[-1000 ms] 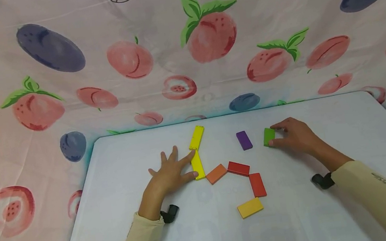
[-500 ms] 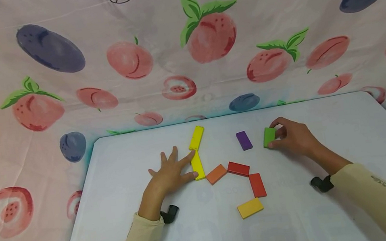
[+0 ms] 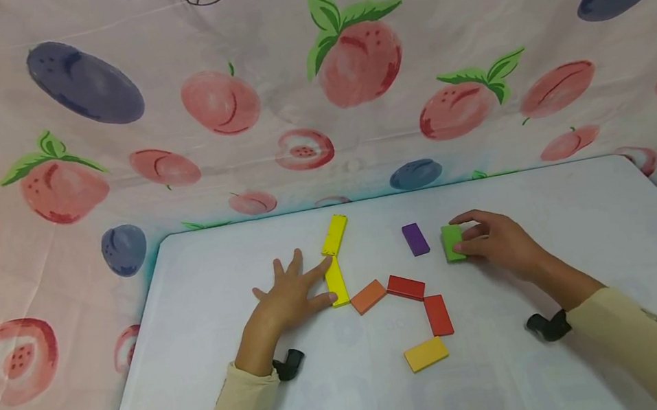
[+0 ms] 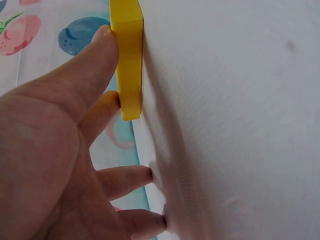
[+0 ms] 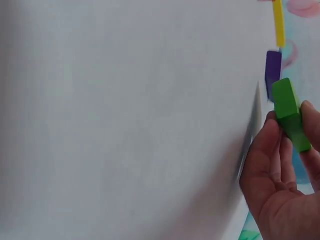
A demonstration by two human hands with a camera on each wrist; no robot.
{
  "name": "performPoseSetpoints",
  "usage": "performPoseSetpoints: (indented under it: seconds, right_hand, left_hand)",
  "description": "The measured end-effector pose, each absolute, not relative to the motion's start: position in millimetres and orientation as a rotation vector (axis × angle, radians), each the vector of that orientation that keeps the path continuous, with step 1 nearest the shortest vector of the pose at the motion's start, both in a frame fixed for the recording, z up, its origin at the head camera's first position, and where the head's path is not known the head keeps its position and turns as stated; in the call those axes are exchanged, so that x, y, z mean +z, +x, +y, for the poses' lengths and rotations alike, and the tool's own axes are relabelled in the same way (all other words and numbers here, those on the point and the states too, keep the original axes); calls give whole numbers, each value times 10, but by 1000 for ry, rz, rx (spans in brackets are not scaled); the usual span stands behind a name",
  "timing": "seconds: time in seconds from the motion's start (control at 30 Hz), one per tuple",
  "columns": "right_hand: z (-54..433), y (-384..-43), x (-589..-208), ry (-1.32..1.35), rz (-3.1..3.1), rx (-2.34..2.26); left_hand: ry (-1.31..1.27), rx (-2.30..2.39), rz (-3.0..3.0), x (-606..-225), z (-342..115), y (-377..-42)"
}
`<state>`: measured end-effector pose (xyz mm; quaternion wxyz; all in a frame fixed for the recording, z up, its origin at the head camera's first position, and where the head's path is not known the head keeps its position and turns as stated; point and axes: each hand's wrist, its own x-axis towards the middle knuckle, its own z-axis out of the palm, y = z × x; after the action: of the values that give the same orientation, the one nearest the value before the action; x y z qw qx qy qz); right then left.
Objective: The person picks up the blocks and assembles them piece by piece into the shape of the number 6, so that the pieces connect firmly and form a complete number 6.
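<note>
My left hand [image 3: 285,301] rests with spread fingers on the white tabletop, its thumb and index finger touching a bright yellow block [image 3: 337,283]. In the left wrist view, the thumb lies against the side of that yellow block [image 4: 130,65] and other fingertips press the surface. Toward the right, my right hand [image 3: 504,243] pinches a green block [image 3: 450,243] between thumb and fingers. The right wrist view has the green block [image 5: 287,102] tilted in the grip, seemingly raised off the table. A purple block [image 3: 415,239] lies flat just left of it.
A second yellow block [image 3: 335,234] touches the first one's far end. An orange block [image 3: 368,297], a red block [image 3: 406,286], another red block [image 3: 439,315] and a golden-yellow block [image 3: 426,354] continue the bent line. A fruit-print cloth [image 3: 291,109] hangs behind the table.
The right hand has taken the green block slightly left and toward the person, its fingers shifting their grip. The left hand and the other blocks have stayed put.
</note>
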<state>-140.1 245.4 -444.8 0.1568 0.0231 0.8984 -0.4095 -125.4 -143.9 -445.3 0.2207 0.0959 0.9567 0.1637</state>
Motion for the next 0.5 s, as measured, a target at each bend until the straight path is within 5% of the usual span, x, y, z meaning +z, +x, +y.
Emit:
performPoseSetpoints:
  seconds: [0.5]
  right_hand:
    - [2213, -1192, -4321, -23, 2337, -1355]
  left_hand:
    - [266, 454, 2641, -4430, -1442, -1247]
